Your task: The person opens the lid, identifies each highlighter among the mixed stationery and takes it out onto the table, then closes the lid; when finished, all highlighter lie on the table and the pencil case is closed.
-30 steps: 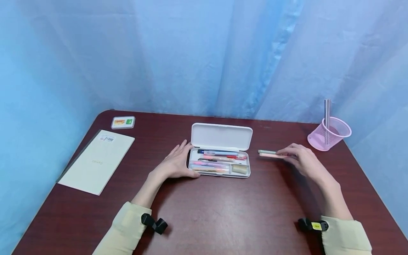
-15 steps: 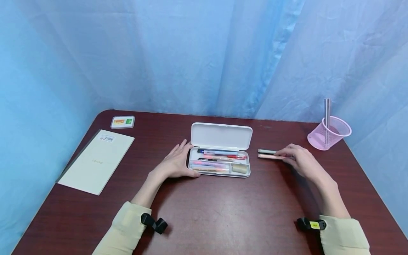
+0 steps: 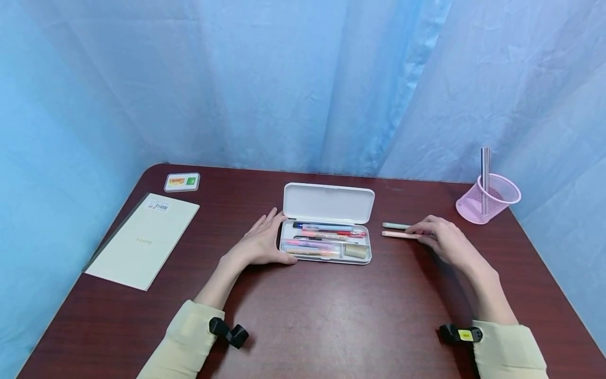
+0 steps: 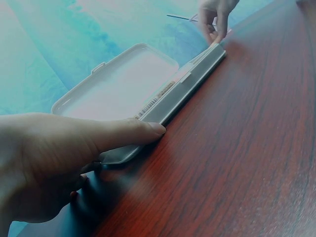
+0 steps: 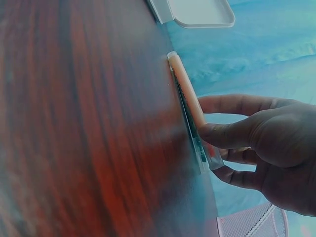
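Observation:
A white pencil case (image 3: pixel 329 203) lies with its lid up, holding several pens and a tan block in a small compartment. My left hand (image 3: pixel 258 243) grips its left end, thumb along the front side and fingers by the back corner. To the right of the case, my right hand (image 3: pixel 442 239) pinches a peach pen (image 5: pixel 186 88) between thumb and fingers, close over the table. Just behind it lies a pale green pen (image 3: pixel 396 226), its right end hidden by the fingers. In the right wrist view the peach pen partly covers a dark green-marked pen (image 5: pixel 190 123).
A pink mesh pen cup (image 3: pixel 483 202) with striped sticks stands at the back right. To the left lie a cream notebook (image 3: pixel 144 239) and a small clear-edged card (image 3: pixel 182 181). A blue curtain (image 3: pixel 265 89) hangs behind the table.
The peach pen has shifted slightly toward the front, opening a gap from the green pen. My right hand has moved slightly left and forward with it; the left hand stays put.

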The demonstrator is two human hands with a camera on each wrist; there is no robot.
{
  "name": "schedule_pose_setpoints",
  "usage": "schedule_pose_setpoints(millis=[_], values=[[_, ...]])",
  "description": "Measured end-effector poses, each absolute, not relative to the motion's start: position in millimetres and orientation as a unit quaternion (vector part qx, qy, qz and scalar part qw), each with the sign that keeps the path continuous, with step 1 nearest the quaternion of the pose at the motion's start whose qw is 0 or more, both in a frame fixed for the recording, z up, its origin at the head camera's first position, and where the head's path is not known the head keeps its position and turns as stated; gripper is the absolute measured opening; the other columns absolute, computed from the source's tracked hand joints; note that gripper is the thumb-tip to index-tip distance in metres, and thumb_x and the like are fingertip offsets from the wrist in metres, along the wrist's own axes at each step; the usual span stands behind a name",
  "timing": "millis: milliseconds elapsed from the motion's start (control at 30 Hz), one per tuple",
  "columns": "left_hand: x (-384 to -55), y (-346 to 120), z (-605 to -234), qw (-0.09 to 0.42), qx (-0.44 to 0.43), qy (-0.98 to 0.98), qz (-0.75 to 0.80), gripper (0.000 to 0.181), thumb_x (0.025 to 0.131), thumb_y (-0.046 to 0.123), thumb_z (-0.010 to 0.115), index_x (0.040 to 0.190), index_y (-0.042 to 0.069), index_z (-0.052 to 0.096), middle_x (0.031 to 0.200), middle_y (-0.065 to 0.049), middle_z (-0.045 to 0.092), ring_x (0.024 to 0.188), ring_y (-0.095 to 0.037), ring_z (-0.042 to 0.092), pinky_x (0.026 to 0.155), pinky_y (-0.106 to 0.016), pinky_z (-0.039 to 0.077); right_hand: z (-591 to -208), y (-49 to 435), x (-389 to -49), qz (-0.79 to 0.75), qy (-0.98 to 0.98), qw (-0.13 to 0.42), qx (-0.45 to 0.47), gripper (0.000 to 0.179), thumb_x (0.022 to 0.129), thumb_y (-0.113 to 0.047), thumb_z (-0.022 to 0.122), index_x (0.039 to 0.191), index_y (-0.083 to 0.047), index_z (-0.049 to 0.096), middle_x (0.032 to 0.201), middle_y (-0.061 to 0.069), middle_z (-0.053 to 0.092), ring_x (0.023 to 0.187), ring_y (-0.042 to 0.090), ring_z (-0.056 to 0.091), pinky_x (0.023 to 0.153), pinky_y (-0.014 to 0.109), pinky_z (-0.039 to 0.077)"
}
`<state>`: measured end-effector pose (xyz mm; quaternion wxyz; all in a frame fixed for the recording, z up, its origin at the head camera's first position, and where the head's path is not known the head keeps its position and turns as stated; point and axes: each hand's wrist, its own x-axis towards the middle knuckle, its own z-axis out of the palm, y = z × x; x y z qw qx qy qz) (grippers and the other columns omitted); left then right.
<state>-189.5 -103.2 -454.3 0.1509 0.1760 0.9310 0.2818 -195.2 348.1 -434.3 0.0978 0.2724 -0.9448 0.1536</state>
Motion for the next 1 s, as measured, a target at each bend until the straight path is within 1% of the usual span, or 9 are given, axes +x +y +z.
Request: schedule_pose_setpoints(millis=[167, 500, 1000], values=[[-189.8, -103.2, -454.9, 0.152, 0.175, 0.932, 0.28, 0.109, 0.074, 0.052, 0.086, 0.158, 0.009, 0.032, 0.171, -0.016, 0.023, 0.163, -0.029, 0.011, 0.134, -0.047, 0.012, -434.9, 348.1, -195.4, 0.155, -0.944, 0.096, 0.274, 0.031, 0.081, 0.007, 0.079, 0.1, -0.017, 0.08, 0.085, 0.0, 0.067, 0.077, 0.013, 0.06, 0.069, 0.034, 0.049], [-190.6, -102.8, -455.0, 0.151, 0.173, 0.932, 0.28, 0.109, 0.074, 0.051, 0.087, 0.158, 0.009, 0.032, 0.172, -0.015, 0.023, 0.163, -0.028, 0.011, 0.134, -0.047, 0.012, -434.0, 347.1, -195.8, 0.154, -0.946, 0.088, 0.271, 0.031, 0.082, 0.007, 0.078, 0.099, -0.018, 0.08, 0.086, -0.001, 0.068, 0.08, 0.013, 0.058, 0.071, 0.035, 0.049], [-190.7, -102.4, -455.6, 0.149, 0.175, 0.934, 0.275, 0.109, 0.074, 0.052, 0.087, 0.157, 0.009, 0.032, 0.171, -0.015, 0.024, 0.163, -0.029, 0.011, 0.134, -0.047, 0.012, -434.0, 346.7, -195.9, 0.146, -0.95, 0.078, 0.265, 0.032, 0.08, 0.007, 0.079, 0.1, -0.018, 0.08, 0.088, -0.002, 0.069, 0.08, 0.014, 0.06, 0.071, 0.036, 0.05]])
